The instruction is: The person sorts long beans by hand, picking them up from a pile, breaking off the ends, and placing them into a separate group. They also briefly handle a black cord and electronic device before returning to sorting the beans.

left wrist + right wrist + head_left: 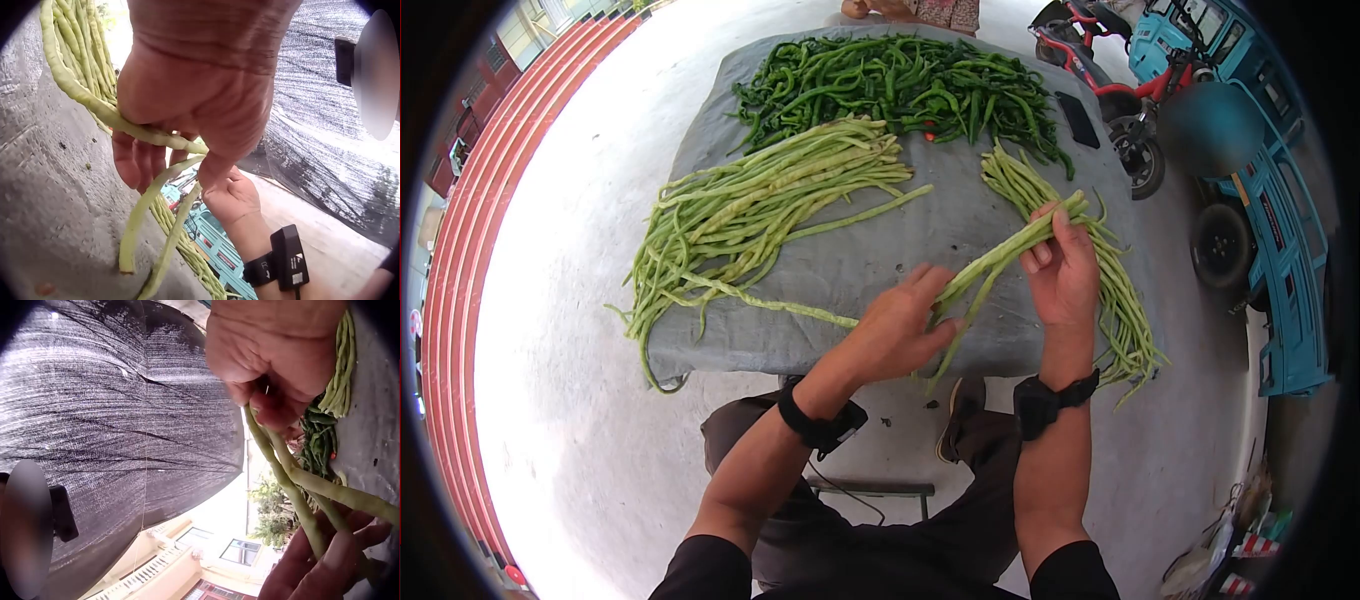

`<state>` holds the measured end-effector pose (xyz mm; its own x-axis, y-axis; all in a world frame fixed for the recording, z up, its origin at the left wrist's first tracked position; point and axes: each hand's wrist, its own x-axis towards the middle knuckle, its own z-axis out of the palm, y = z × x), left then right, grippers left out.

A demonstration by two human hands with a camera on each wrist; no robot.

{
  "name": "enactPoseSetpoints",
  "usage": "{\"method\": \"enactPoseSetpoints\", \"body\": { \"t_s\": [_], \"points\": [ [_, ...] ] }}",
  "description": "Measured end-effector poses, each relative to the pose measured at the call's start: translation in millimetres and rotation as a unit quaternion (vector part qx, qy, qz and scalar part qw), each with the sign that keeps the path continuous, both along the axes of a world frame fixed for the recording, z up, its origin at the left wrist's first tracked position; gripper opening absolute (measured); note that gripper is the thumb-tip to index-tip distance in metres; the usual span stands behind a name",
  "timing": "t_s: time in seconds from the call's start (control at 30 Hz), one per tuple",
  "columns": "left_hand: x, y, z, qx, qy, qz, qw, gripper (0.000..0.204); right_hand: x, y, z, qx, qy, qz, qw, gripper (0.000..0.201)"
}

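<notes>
My right hand (1065, 270) grips one end of a small bunch of long green beans (1000, 255), raised over the table's near right part. The left hand (898, 325) is at the bunch's lower end; in the right wrist view its fingers (331, 569) curl round the bean stems. One single bean (800, 312) runs from the large left pile of long beans (750, 210) to the left hand, and crosses beneath its palm in the left wrist view. Loose bean ends (128, 250) hang below that hand. A smaller pile of long beans (1125, 300) lies under and beside the right hand.
A heap of green chili peppers (890, 85) covers the far part of the grey-clothed table (870, 245). A dark phone (1078, 120) lies at the right edge. Another person's hands (880, 8) show at the far side. A blue cargo tricycle (1285, 250) stands at right.
</notes>
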<state>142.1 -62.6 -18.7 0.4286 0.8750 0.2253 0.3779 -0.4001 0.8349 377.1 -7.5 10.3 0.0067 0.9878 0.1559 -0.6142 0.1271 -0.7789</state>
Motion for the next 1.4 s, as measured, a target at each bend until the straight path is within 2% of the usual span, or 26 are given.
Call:
{"method": "enactPoseSetpoints", "body": {
  "t_s": [0.13, 0.23, 0.33, 0.43, 0.53, 0.73, 0.83, 0.97, 1.13, 1.23, 1.4],
  "points": [
    [-0.6, 0.5, -0.3, 0.014, 0.018, -0.006, 1.0, 0.047, -0.9, 1.0, -1.0, 0.002, 0.003, 0.002, 1.0, 0.022],
    [0.3, -0.9, 0.2, -0.109, -0.032, -0.078, 0.99, 0.052, -1.3, 0.5, -1.1, 0.001, -0.001, 0.001, 1.0, 0.022],
    [3.1, 0.9, -3.5, -0.251, -0.168, -0.159, 0.94, 0.054, -1.0, 0.3, -0.8, 0.0, -0.006, -0.004, 1.0, 0.023],
    [2.0, -1.2, 9.3, -0.33, -0.18, -0.187, 0.908, 0.054, 1.6, -0.2, -1.0, 0.006, -0.007, 0.001, 1.0, 0.023],
    [3.6, -5.2, 12.9, -0.355, -0.181, -0.182, 0.899, 0.051, 7.7, 1.5, -6.7, 0.017, 0.002, -0.004, 1.0, 0.023],
    [5.0, -13.3, 5.5, -0.338, -0.094, -0.176, 0.92, 0.041, 25.3, 6.2, -8.1, -0.001, 0.027, -0.059, 0.998, 0.022],
    [4.0, -13.5, 1.3, -0.307, -0.09, -0.128, 0.939, 0.034, 33.9, 8.8, -11.9, -0.035, 0.033, -0.106, 0.993, 0.022],
    [-12.0, -7.9, 24.0, -0.288, -0.023, -0.081, 0.954, 0.028, 40.2, 12.1, -21.2, -0.067, 0.009, -0.143, 0.987, 0.022],
    [-27.4, -4.0, 15.6, -0.218, -0.016, -0.064, 0.974, 0.02, 37.5, 12.7, -21.6, -0.068, -0.001, -0.138, 0.988, 0.023],
    [-34.4, -1.8, 20.7, -0.215, 0.006, -0.056, 0.975, 0.018, 36.3, 12.9, -21.2, -0.072, 0.001, -0.14, 0.987, 0.023],
    [-42.3, 0.2, 5.3, -0.157, 0.023, -0.053, 0.986, 0.018, 34.7, 13.3, -19.8, -0.066, 0.005, -0.136, 0.988, 0.023]
  ]
}}
